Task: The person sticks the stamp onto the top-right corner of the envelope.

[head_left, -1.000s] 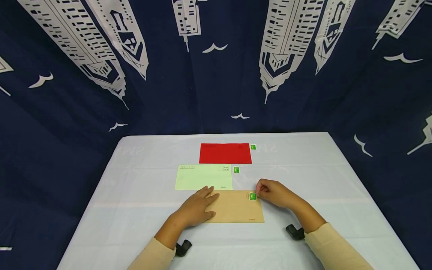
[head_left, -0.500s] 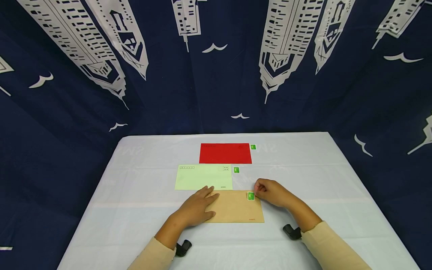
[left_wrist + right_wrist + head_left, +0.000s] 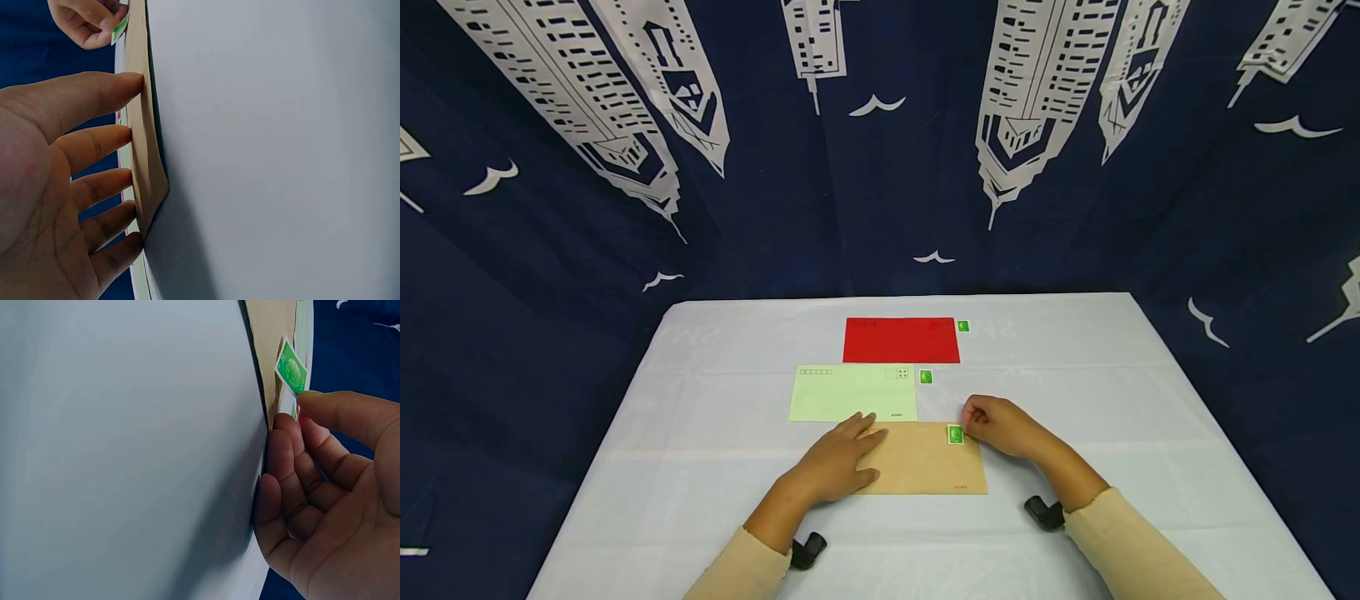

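Observation:
A green postage stamp is pinched at its edge between the thumb and finger of my right hand. In the right wrist view the stamp stands tilted just above the brown envelope. That envelope lies flat near the front, and the stamp overlaps its upper right corner. Spread fingers of my left hand rest on the envelope's left part, fingertips on the paper. The left wrist view shows those fingertips along the envelope, with the right hand and stamp beyond.
Behind the brown envelope lies a pale green envelope, with a stamp beside its right edge. Farther back is a red envelope with another stamp at its right. A white cloth covers the table; a dark blue printed curtain hangs behind.
My right hand has shifted slightly left, carrying the stamp a little farther in over the brown envelope's upper right corner. The left hand stays in place.

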`<state>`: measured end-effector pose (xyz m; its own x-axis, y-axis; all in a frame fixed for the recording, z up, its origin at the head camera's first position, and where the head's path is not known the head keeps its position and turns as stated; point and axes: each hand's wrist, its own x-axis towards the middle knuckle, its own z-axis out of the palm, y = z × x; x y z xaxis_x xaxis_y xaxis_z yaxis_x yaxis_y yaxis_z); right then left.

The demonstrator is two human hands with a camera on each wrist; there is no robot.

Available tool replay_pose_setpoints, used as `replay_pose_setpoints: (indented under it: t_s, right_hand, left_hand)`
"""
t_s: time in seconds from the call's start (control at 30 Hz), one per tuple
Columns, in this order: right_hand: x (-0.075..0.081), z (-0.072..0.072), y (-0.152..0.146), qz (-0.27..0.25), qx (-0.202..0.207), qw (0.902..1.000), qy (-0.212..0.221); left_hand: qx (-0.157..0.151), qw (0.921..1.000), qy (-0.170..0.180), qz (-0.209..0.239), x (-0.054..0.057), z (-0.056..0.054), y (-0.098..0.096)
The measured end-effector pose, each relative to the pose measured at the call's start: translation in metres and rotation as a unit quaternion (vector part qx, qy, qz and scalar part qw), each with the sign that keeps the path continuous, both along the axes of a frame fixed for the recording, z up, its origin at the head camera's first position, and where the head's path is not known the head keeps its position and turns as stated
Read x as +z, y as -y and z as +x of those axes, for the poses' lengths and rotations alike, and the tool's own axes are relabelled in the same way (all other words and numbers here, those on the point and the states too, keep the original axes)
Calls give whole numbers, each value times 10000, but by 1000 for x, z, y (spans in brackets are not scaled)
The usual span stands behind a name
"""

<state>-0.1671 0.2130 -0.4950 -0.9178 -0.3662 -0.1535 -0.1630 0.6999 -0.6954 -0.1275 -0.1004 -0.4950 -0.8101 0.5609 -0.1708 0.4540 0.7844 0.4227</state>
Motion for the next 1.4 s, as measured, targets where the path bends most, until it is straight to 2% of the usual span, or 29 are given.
replay_pose_setpoints:
  t_s: [1.07, 1.4]
  right_hand:
    - [-1, -3, 9, 258, -133, 9996, -59]
    - [-6, -4, 11, 390, -253, 9989, -103]
  left_hand:
    - [30, 10000, 36, 63, 0, 0, -1]
    - [62, 9999, 54, 67, -2, -1, 0]
